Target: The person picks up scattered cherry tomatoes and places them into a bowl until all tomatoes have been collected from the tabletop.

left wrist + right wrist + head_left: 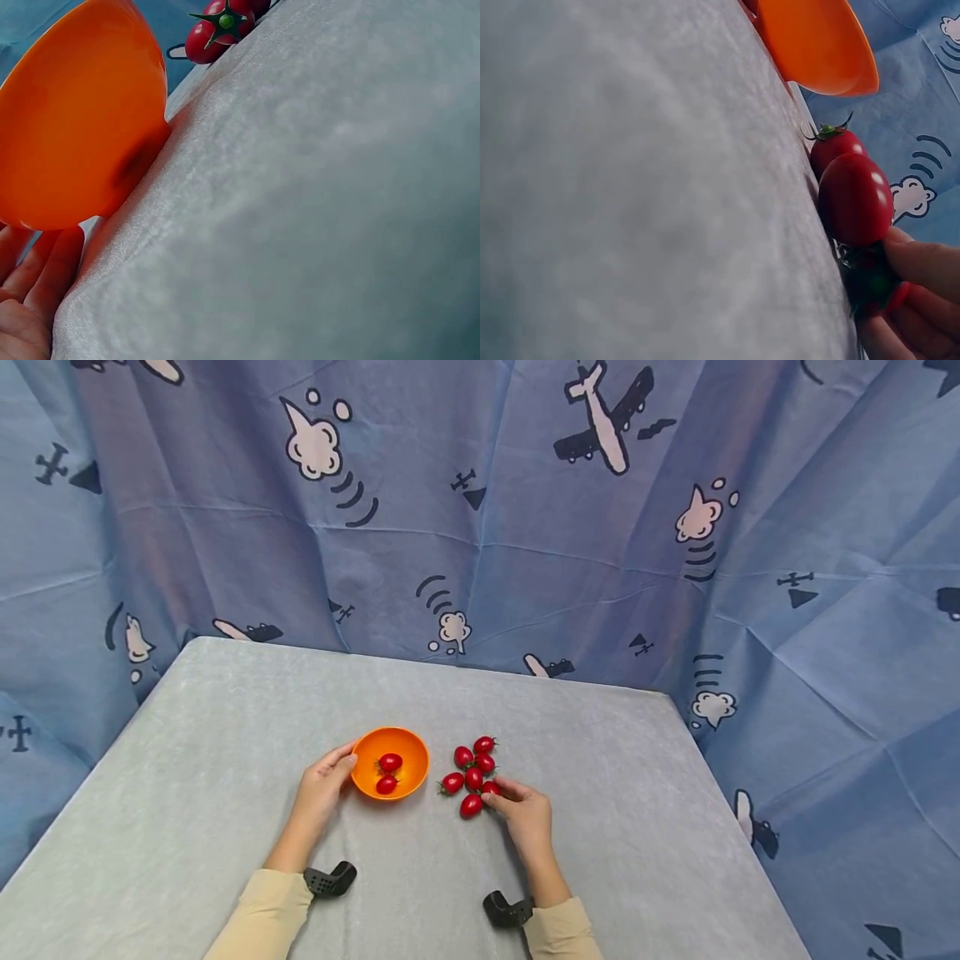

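Observation:
An orange bowl (pixel 408 752) stands on the grey table cloth (pixel 225 760) with two cherry tomatoes (pixel 388 763) inside. My left hand (pixel 341 768) rests against its left side, thumb at the rim; its straight fingers (pixel 37 277) lie under the bowl's wall (pixel 75 127). Right of the bowl lies a cluster of several red cherry tomatoes (pixel 472 768). My right hand (pixel 495 795) is at the cluster's near right edge, and its fingertips (pixel 922 262) pinch one tomato (pixel 877 289) beside a larger one (pixel 855 199).
A blue curtain (pixel 525 527) printed with planes and clouds hangs close behind and along both sides of the table. Black wrist mounts (pixel 330 881) sit on both forearms. Bare grey cloth stretches left, right and toward me.

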{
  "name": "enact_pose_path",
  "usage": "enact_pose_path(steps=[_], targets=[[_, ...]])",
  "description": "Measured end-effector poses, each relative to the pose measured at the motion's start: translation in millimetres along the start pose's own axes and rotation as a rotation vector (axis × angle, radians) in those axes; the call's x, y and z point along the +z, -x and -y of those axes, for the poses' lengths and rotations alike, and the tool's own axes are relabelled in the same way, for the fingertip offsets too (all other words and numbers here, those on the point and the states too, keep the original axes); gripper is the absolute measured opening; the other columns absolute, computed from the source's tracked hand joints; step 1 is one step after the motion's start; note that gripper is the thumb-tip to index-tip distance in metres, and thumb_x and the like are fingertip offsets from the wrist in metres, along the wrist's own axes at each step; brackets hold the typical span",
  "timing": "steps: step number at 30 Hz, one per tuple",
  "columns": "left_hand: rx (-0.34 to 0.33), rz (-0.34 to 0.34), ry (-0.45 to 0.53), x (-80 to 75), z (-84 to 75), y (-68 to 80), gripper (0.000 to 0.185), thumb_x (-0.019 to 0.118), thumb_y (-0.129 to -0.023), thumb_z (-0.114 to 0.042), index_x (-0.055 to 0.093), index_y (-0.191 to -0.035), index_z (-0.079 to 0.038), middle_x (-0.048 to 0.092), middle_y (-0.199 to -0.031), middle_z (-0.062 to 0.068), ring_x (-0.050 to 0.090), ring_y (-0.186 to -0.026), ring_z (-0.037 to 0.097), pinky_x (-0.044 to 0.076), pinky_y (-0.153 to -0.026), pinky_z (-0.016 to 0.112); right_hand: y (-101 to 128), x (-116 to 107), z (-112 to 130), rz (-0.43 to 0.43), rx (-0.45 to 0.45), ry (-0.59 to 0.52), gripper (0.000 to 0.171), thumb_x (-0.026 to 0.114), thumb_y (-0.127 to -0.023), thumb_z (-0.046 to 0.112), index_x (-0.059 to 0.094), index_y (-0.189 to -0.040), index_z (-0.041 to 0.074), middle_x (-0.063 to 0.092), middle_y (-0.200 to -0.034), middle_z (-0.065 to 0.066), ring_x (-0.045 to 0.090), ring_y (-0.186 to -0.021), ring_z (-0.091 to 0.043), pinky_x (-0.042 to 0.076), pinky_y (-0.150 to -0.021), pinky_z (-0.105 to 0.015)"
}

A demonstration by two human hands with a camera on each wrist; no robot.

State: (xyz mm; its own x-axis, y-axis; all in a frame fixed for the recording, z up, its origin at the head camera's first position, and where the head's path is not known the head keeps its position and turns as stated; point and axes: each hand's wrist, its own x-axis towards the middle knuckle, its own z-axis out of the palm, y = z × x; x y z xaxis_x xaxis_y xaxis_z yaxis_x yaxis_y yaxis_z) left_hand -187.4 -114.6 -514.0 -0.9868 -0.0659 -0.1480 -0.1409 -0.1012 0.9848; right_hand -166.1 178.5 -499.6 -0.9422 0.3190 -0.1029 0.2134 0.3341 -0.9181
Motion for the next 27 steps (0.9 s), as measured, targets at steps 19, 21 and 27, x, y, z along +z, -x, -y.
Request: enact_pose_path(steps=[19, 21, 27], targets=[[-0.009, -0.001, 0.020, 0.6, 0.5, -0.9, 0.043, 0.052, -0.104, -0.019, 0.052, -0.142, -0.001, 0.051, -0.149, 0.016, 0.056, -0.103, -0.017, 0.046, -0.091, 0.005, -0.8, -5.9, 2.4, -0.058, 0.014, -0.010, 0.033, 0.085, -0.079, 0.020, 0.078, -0.107, 0.005, 0.076, -0.108, -0.014, 0.068, -0.106, -0.024, 0.056, -0.073, -0.019], [-0.009, 0.000, 0.022, 0.5, 0.3, -1.0, 0.043, 0.052, -0.104, -0.020, 0.052, -0.142, -0.001, 0.050, -0.149, 0.016, 0.056, -0.104, -0.017, 0.046, -0.091, 0.004, -0.4, -6.2, 2.7, -0.059, 0.017, -0.010, 0.033, 0.085, -0.078, 0.021, 0.078, -0.107, 0.005, 0.076, -0.108, -0.014, 0.068, -0.106, -0.024, 0.057, -0.075, -0.020], [-0.007, 0.004, 0.024, -0.3, -0.3, -0.8, 0.044, 0.053, -0.103, -0.021, 0.053, -0.142, -0.002, 0.051, -0.149, 0.015, 0.055, -0.105, -0.017, 0.046, -0.091, 0.004, 0.8, -7.2, 5.5, -0.066, 0.018, -0.014, 0.034, 0.085, -0.078, 0.020, 0.078, -0.107, 0.004, 0.076, -0.108, -0.015, 0.068, -0.107, -0.024, 0.058, -0.075, -0.020]])
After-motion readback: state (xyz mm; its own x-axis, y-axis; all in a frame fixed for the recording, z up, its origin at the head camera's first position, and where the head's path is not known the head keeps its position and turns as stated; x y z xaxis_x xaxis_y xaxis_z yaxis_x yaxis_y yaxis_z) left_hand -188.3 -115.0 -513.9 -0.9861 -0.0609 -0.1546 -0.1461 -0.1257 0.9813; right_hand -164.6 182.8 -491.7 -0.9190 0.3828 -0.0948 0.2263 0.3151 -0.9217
